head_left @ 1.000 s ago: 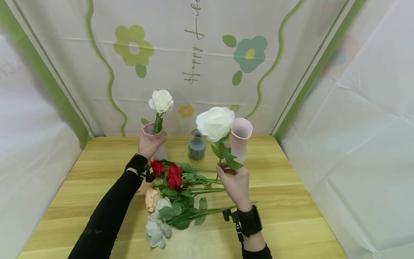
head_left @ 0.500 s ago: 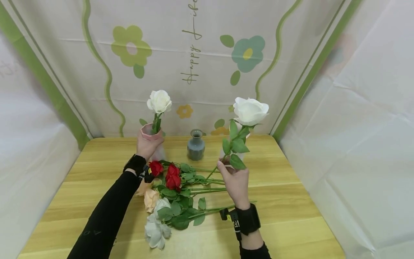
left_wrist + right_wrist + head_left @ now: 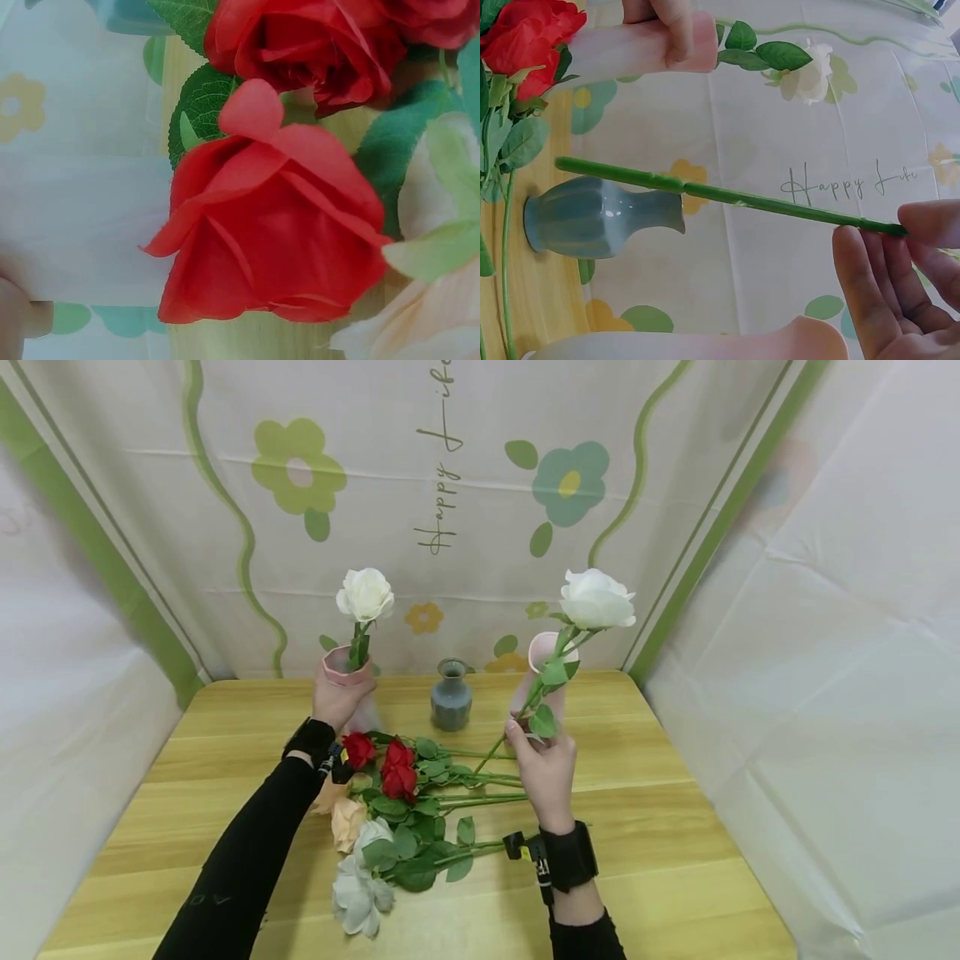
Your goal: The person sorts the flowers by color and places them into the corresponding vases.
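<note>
At the back left of the table, my left hand (image 3: pixel 341 697) grips a pink-and-white vase (image 3: pixel 351 667) just under its rim. One white rose (image 3: pixel 365 595) stands in that vase. My right hand (image 3: pixel 547 768) pinches the green stem (image 3: pixel 742 199) of a second white rose (image 3: pixel 597 599) between thumb and fingers. This rose leans to the right, its bloom up and its bare stem end pointing down left. Behind it a second pink vase (image 3: pixel 557 703) is partly covered by the leaves. In the right wrist view the stem overlaps the blue-grey vase (image 3: pixel 604 217).
The blue-grey vase stands between the two pink ones. Red roses (image 3: pixel 399 771), peach roses (image 3: pixel 348 824) and white flowers (image 3: pixel 358 889) lie mid-table, their stems pointing right. A printed cloth backdrop (image 3: pixel 480 510) rises behind the table (image 3: pixel 660 843).
My right hand has tilted the white rose, its bloom moving right and up and its stem end swinging left. My left hand stays on its vase.
</note>
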Motion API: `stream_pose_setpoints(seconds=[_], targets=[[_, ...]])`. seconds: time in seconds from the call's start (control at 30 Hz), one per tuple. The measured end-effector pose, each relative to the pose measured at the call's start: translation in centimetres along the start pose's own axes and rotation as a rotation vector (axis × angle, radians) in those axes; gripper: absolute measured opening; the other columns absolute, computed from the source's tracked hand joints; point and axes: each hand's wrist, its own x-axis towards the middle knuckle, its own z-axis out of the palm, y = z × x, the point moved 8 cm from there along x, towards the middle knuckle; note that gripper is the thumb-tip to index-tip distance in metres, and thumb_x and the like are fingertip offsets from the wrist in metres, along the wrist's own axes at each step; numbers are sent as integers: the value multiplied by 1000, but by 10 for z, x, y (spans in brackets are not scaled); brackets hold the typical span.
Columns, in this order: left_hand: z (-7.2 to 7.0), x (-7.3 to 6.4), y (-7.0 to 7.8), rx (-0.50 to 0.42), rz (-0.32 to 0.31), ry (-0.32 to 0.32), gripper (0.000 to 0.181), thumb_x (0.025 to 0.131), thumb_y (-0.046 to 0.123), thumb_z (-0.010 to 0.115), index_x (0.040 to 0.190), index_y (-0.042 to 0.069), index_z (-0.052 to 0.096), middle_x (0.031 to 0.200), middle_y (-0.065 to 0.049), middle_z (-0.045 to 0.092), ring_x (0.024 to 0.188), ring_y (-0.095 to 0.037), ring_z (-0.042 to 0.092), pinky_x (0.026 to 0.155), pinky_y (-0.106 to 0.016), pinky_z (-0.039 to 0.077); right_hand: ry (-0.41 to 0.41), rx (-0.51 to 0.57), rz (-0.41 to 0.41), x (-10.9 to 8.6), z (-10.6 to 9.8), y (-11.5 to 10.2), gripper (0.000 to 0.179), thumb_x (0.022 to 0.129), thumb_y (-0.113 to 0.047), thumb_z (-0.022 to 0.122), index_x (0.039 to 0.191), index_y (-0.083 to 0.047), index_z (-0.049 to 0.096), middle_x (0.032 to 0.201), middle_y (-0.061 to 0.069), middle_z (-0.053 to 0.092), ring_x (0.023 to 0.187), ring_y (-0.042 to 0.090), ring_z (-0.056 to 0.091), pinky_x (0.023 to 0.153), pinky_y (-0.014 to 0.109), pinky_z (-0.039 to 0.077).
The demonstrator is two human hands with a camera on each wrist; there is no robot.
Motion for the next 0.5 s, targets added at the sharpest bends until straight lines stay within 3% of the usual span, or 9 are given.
stream_pose_setpoints(seconds=[0.13, 0.2, 0.27, 0.33, 0.47, 0.5], targets=[[0, 1, -1, -3, 9, -3, 74, 76, -9, 75, 140, -6, 38, 132, -23, 47, 118, -31, 47, 96, -38, 40, 14, 38, 11, 27, 13, -72, 20, 95, 2, 62, 115, 4, 66, 97, 18, 68, 80, 26, 68, 75, 36, 57], [-1, 1, -1, -4, 21, -4, 73, 75, -9, 75, 139, -7, 39, 131, -23, 48, 117, -31, 47, 96, -38, 40, 21, 33, -10, 31, 15, -77, 19, 96, -5, 64, 115, -3, 68, 99, 12, 69, 81, 22, 69, 74, 30, 57], [-1, 1, -1, -5, 29, -4, 73, 75, -10, 75, 139, -7, 40, 131, -23, 48, 117, -31, 47, 96, -38, 40, 25, -3, 34, 41, 21, -105, 16, 97, -10, 65, 111, -4, 69, 97, 13, 68, 79, 25, 69, 73, 34, 58], [-1, 1, -1, -3, 33, -3, 72, 75, -10, 75, 139, -7, 40, 131, -23, 48, 116, -31, 47, 95, -37, 40, 23, 0, 32, 46, 26, -117, 18, 97, -7, 64, 114, -2, 67, 98, 14, 67, 80, 28, 69, 73, 35, 59], [-1, 2, -1, -5, 37, -2, 72, 75, -9, 75, 138, -7, 40, 130, -22, 49, 115, -29, 48, 93, -35, 41, -10, 98, 11, 57, 36, -131, 52, 97, 2, 60, 145, 1, 40, 102, 22, 60, 86, 35, 65, 75, 43, 58], [-1, 2, -1, -10, 39, -4, 72, 75, -9, 75, 138, -6, 41, 130, -22, 49, 114, -29, 48, 92, -35, 42, -9, 150, -24, 54, 37, -111, 58, 98, -1, 59, 150, -3, 33, 106, 21, 60, 89, 34, 64, 78, 42, 57]])
